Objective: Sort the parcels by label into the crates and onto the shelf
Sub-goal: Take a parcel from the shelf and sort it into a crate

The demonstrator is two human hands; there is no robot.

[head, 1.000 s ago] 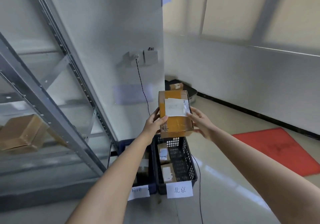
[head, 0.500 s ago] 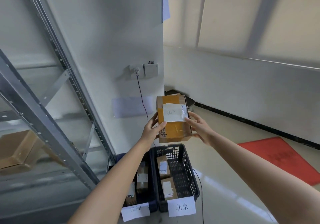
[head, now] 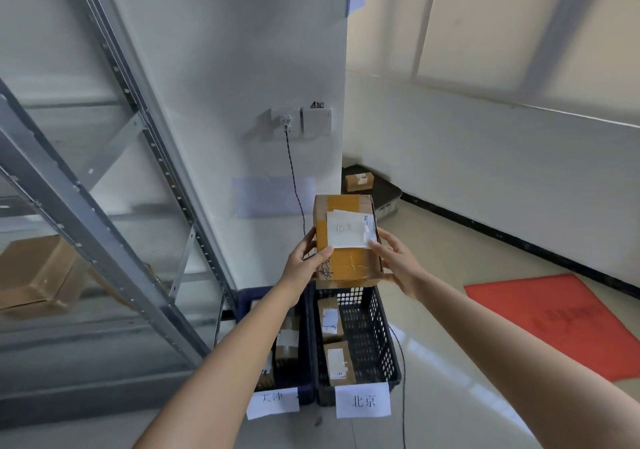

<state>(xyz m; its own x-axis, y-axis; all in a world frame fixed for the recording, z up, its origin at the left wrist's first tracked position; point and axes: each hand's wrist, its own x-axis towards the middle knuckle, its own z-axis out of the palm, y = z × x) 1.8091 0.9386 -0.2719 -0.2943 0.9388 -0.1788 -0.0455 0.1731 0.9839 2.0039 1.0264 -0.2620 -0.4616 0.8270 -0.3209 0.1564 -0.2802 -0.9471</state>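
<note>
I hold a brown cardboard parcel [head: 349, 265] with yellow tape and a white handwritten label between both hands, above the crates. My left hand [head: 306, 263] grips its left side, thumb on the top face. My right hand [head: 398, 265] grips its right side, fingers on the label's corner. Directly below stands a black mesh crate [head: 379, 337] with a white paper tag, holding two small parcels. Beside it on the left is a dark blue crate [head: 304, 372] with its own tag and parcels, partly hidden by my left forearm. The metal shelf [head: 86, 213] rises at left.
A cardboard box [head: 33, 273] lies on the shelf at far left. A black cable [head: 294, 178] hangs from a wall socket down behind the parcel. Behind the wall corner, a small parcel [head: 358, 181] sits on a dark bin. A red mat [head: 561, 320] lies on the floor at right.
The view has tilted down and drawn nearer the crates. The parcel sits lower, just over the black crate's far end; both hands keep their grip.
</note>
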